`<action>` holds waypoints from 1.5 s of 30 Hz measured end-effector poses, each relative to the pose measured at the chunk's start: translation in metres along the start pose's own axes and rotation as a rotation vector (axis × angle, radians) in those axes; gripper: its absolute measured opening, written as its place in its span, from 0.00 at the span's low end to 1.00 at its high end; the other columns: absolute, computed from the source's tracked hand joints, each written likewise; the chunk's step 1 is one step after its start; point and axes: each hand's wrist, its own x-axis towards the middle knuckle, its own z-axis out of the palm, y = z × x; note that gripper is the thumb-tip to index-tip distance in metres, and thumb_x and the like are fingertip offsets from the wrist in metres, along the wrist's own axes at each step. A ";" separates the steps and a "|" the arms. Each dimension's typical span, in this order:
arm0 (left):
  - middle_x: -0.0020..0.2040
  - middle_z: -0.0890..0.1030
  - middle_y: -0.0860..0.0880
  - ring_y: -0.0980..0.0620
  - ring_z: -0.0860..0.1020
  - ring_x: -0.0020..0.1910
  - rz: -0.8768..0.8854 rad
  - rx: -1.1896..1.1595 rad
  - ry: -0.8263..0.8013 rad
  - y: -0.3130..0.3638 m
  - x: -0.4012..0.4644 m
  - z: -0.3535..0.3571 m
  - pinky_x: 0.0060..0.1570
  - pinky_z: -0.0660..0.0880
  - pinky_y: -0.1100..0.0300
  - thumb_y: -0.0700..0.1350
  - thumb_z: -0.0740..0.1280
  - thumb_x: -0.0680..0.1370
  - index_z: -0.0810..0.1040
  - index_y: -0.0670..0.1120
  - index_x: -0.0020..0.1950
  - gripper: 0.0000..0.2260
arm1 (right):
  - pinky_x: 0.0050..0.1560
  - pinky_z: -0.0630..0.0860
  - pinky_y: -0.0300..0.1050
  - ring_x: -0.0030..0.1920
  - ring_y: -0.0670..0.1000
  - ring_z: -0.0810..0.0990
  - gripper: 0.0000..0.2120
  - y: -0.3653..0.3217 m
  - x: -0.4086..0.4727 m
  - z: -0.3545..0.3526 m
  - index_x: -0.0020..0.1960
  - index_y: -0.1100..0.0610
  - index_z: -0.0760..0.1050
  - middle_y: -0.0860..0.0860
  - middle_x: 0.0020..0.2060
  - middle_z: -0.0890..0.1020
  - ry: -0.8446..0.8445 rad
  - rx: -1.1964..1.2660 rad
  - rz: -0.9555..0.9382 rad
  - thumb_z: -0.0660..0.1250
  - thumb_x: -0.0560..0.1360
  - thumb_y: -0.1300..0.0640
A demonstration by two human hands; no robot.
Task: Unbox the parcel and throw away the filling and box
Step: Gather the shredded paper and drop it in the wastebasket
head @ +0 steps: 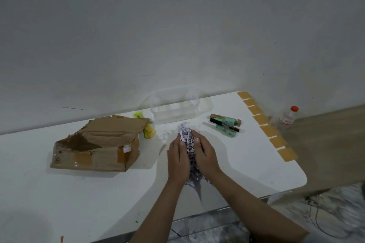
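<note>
A bunch of white shredded-paper filling (189,145) is squeezed between my two hands above the middle of the white table (59,199). My left hand (177,159) grips its left side and my right hand (205,154) grips its right side, fingers curled into the paper. Strands hang out below my wrists. The torn brown cardboard box (96,146) lies open on the table to the left, away from both hands. A few loose shreds (164,136) lie on the table beyond my left hand.
A clear plastic container (177,109) stands at the back by the wall. A yellow-green cutter (148,130) lies beside the box. Boxed green cosmetic items (226,125) lie at the right. A small red-capped bottle (288,115) stands on the floor beyond the table's taped right edge.
</note>
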 end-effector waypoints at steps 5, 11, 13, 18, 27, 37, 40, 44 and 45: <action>0.66 0.73 0.50 0.54 0.71 0.66 -0.120 -0.257 0.073 0.010 -0.007 0.019 0.66 0.68 0.55 0.52 0.51 0.82 0.69 0.49 0.70 0.19 | 0.65 0.72 0.45 0.62 0.47 0.76 0.15 -0.010 -0.003 0.008 0.63 0.50 0.74 0.50 0.61 0.79 0.136 0.322 0.181 0.53 0.82 0.56; 0.60 0.78 0.47 0.50 0.77 0.59 -0.266 -0.485 0.141 0.030 -0.006 0.021 0.61 0.73 0.49 0.46 0.52 0.83 0.74 0.48 0.64 0.15 | 0.53 0.79 0.41 0.54 0.49 0.82 0.15 -0.032 -0.006 0.016 0.55 0.51 0.78 0.52 0.53 0.83 0.280 0.607 0.306 0.53 0.81 0.62; 0.60 0.79 0.47 0.50 0.77 0.59 -0.267 -0.497 0.119 0.038 -0.008 0.020 0.61 0.73 0.48 0.47 0.53 0.83 0.74 0.47 0.64 0.15 | 0.49 0.80 0.37 0.52 0.47 0.82 0.15 -0.038 -0.009 0.012 0.54 0.51 0.78 0.51 0.52 0.83 0.302 0.648 0.308 0.53 0.81 0.62; 0.61 0.78 0.45 0.48 0.77 0.59 -0.268 -0.544 -0.022 0.064 -0.022 0.029 0.61 0.74 0.48 0.46 0.53 0.82 0.74 0.46 0.65 0.15 | 0.46 0.80 0.36 0.49 0.46 0.82 0.14 -0.052 -0.024 -0.009 0.55 0.53 0.77 0.50 0.50 0.82 0.493 0.690 0.266 0.54 0.81 0.62; 0.62 0.77 0.48 0.52 0.76 0.60 -0.192 -0.477 -0.479 0.087 -0.095 0.093 0.63 0.72 0.52 0.48 0.55 0.81 0.74 0.50 0.62 0.13 | 0.41 0.76 0.27 0.52 0.51 0.79 0.14 -0.043 -0.097 -0.084 0.61 0.63 0.74 0.56 0.57 0.79 1.019 0.616 0.199 0.55 0.81 0.64; 0.64 0.75 0.49 0.51 0.72 0.63 -0.314 -0.148 -0.885 0.048 -0.207 0.185 0.67 0.67 0.51 0.46 0.55 0.82 0.73 0.46 0.66 0.15 | 0.38 0.76 0.30 0.46 0.47 0.80 0.13 0.034 -0.203 -0.160 0.60 0.63 0.76 0.55 0.52 0.81 1.505 0.602 0.451 0.58 0.78 0.65; 0.63 0.76 0.47 0.48 0.74 0.62 -0.363 0.031 -0.911 0.026 -0.227 0.222 0.65 0.69 0.49 0.48 0.55 0.81 0.74 0.45 0.65 0.16 | 0.31 0.75 0.32 0.39 0.49 0.80 0.10 0.074 -0.218 -0.182 0.49 0.62 0.79 0.54 0.41 0.82 1.539 0.627 0.611 0.59 0.77 0.66; 0.53 0.75 0.49 0.50 0.72 0.52 -0.451 0.211 -0.864 0.001 -0.243 0.274 0.49 0.66 0.60 0.45 0.53 0.82 0.73 0.43 0.60 0.13 | 0.35 0.68 0.44 0.34 0.53 0.71 0.11 0.141 -0.230 -0.211 0.40 0.70 0.72 0.58 0.32 0.75 1.467 0.676 0.858 0.59 0.72 0.61; 0.49 0.75 0.51 0.51 0.71 0.51 -0.472 0.259 -0.866 -0.008 -0.246 0.288 0.46 0.65 0.61 0.44 0.53 0.82 0.72 0.43 0.58 0.11 | 0.35 0.67 0.45 0.34 0.53 0.70 0.12 0.160 -0.232 -0.219 0.40 0.71 0.71 0.58 0.32 0.73 1.438 0.693 0.919 0.59 0.70 0.60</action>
